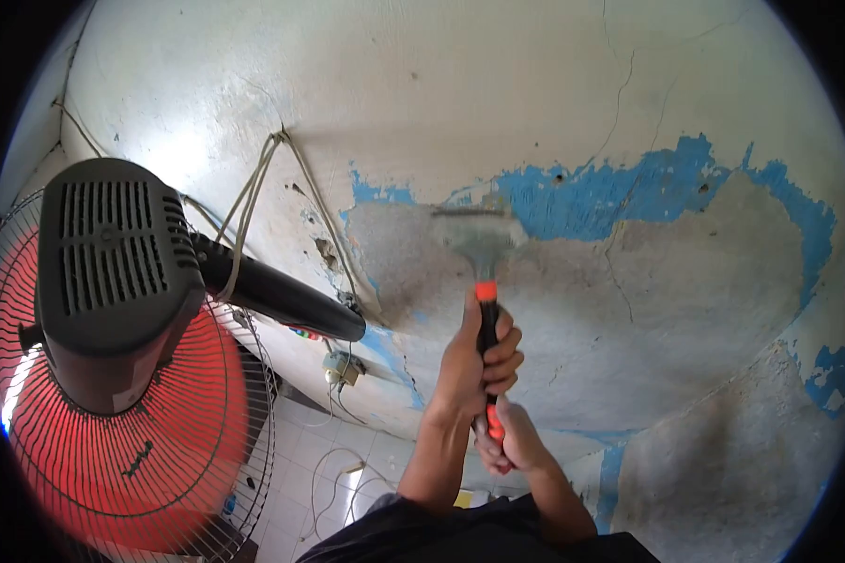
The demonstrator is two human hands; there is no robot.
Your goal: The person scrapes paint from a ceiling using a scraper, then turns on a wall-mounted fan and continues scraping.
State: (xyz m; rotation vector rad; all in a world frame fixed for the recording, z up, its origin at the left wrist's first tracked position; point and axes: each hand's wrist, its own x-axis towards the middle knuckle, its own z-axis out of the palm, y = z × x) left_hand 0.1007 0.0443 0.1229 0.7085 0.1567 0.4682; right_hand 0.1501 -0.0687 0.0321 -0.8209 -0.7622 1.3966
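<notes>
Both of my hands hold a wall scraper (486, 324) with a black and orange handle and a wide head. My left hand (469, 361) wraps the upper handle, just below the orange collar. Lower down, my right hand (521, 443) is closed around the orange grip at the handle's end. The scraper head, slightly blurred, lies over the wall (573, 300), its blade edge level with the border between bare grey plaster and remaining blue paint (591, 202). Cream paint covers the wall above that ragged blue band.
A fan (113, 253) with a dark motor housing and red blades stands close on the left. Its black pole (291, 296) reaches toward the wall. A looped cable (249, 202) hangs from a nail, near a socket (341, 368). White floor tiles (291, 469) and loose wires show below.
</notes>
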